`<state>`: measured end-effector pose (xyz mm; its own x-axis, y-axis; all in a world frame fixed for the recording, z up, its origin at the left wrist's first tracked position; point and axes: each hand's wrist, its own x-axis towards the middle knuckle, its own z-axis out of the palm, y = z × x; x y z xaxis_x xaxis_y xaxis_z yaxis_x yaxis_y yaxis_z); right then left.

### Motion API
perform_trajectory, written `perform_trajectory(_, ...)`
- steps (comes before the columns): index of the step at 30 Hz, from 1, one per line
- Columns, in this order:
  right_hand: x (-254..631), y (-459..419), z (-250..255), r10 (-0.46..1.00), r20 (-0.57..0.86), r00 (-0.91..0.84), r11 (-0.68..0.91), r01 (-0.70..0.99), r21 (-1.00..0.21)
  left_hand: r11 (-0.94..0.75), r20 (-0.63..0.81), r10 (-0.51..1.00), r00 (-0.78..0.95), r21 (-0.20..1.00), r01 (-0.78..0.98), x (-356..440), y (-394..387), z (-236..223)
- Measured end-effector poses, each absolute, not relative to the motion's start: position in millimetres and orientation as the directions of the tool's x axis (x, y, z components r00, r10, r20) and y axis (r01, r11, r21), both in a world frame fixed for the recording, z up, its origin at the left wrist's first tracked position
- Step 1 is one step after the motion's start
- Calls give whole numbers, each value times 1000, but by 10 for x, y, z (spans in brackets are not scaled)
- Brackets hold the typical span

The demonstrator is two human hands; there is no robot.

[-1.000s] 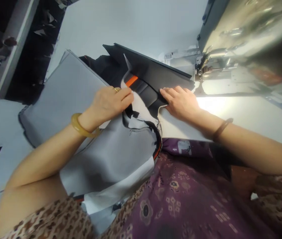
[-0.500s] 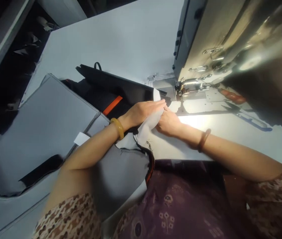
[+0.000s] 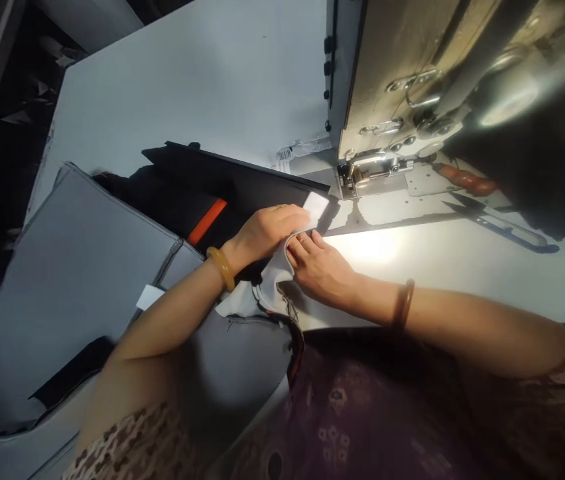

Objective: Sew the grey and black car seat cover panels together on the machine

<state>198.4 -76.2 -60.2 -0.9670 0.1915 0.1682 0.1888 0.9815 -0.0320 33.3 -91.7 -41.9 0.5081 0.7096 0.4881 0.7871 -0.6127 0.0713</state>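
Left hand has closed in on the right hand since one second earlier, gripping the white strip; right curls against its edge, hold unclear. Strip, probably light and limp, suits pinching near its tip, over the dark panel, short of the sewing machine.

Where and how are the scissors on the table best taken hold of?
Probably by the blue handle, with the right hand coming from the near right: the scissors appear to lie flat, handle end right, pointed blades facing left.
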Motion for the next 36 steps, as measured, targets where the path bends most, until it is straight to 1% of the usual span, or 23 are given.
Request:
perform_trajectory(2,1981,-755,-596,182,123,-976,983,177,-56,-681,507,649,567,55,730,343,-823,-456)
perform_trajectory(4,1980,-754,-591,176,103,-979,983,169,-74,-725,490,619,614,53,687,341,-735,-495)
perform_trajectory(10,1970,-763,-596,173,127,-977,984,165,-72,-755,478,616,627,130,643,289,-645,-537)
perform_trajectory(15,1961,-765,-562,177,112,-978,980,165,-115,-741,425,654,626,189,645,277,-647,-521)
perform_trajectory(18,1965,-759,-532,183,105,-977,977,169,-132,-741,414,658,629,205,640,276,-646,-510)
perform_trajectory(23,1973,-764,-522,172,74,-982,979,162,-119,-723,354,687,635,243,647,269,-620,-495)
perform_trajectory(27,1945,-789,-535,226,119,-967,965,205,-163,-704,285,710,644,280,653,244,-548,-499)
perform_trajectory(29,1934,-791,-528,242,117,-963,959,219,-181,-692,256,722,643,284,664,227,-522,-507)
perform_trajectory(32,1946,-758,-496,216,75,-974,964,200,-178,-663,245,748,617,306,683,212,-525,-524)
perform_trajectory(36,1994,-645,-447,135,34,-990,980,128,-155,-597,256,802,539,351,721,220,-558,-560)
